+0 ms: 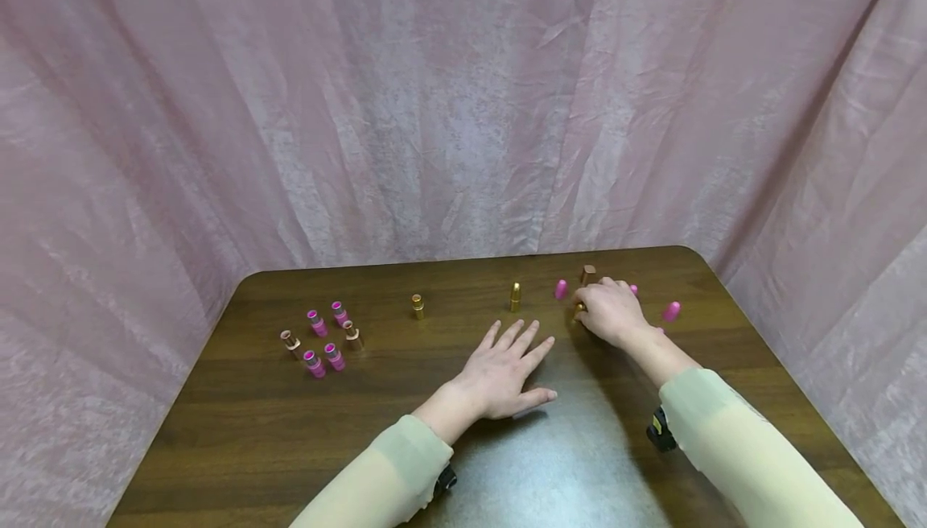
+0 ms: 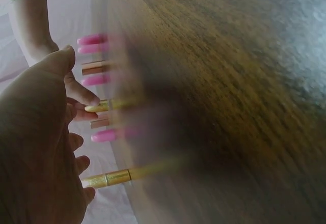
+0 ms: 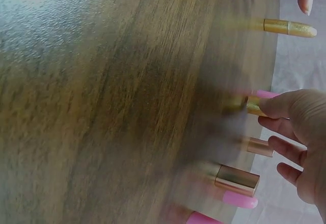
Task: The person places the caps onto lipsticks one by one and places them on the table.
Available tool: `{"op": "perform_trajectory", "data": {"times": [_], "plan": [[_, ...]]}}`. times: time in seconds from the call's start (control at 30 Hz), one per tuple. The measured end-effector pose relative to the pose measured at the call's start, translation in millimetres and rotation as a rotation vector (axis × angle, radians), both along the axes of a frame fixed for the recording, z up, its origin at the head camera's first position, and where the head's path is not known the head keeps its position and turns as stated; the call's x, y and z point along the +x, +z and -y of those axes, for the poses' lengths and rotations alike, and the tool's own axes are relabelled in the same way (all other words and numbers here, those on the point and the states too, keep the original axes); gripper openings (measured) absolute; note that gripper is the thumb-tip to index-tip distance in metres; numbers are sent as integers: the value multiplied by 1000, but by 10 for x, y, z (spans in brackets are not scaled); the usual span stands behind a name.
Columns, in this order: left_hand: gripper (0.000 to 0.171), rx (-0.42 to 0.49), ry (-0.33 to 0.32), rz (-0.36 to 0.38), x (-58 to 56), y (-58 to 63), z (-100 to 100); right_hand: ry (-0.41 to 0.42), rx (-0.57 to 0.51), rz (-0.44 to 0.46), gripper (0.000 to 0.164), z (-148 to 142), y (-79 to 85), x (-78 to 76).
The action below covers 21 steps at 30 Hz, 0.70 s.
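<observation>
My right hand (image 1: 611, 312) pinches a small gold lipstick cap (image 1: 579, 311) between thumb and finger, close to the tabletop. In the right wrist view the thumb covers much of this cap (image 3: 253, 105). My left hand (image 1: 501, 373) is palm down with its fingers spread and straight, holding nothing; whether it touches the wood I cannot tell. Beyond its fingertips stands a capped gold lipstick (image 1: 515, 297). Around the right hand stand pink rounded caps (image 1: 672, 311) and a rose-gold cap (image 1: 588, 274), some partly hidden by the hand.
On the left of the wooden table (image 1: 217, 431) stand several uncapped lipstick tubes, pink (image 1: 314, 364) and rose-gold (image 1: 352, 335). One uncapped gold tube (image 1: 418, 307) stands apart, nearer the middle. A pink curtain (image 1: 434, 109) hangs behind the table's far edge.
</observation>
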State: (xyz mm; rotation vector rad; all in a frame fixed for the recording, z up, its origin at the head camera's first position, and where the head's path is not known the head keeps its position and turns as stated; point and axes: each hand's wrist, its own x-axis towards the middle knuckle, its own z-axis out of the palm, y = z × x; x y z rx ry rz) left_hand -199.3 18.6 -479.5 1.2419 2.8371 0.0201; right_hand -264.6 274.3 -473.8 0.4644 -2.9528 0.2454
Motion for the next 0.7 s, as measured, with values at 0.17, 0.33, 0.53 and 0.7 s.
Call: {"op": "perform_trajectory", "data": {"times": [0.17, 0.33, 0.53, 0.7], "plan": [[82, 33, 10, -6, 2, -35, 133, 23, -45, -54, 16, -3, 26, 75], [81, 69, 66, -13, -29, -52, 390, 69, -91, -105, 16, 5, 36, 156], [79, 149, 170, 0, -94, -24, 755, 124, -110, -137, 17, 69, 47, 244], [77, 257, 272, -32, -152, -19, 1058, 189, -124, -138, 18, 220, 78, 301]]}}
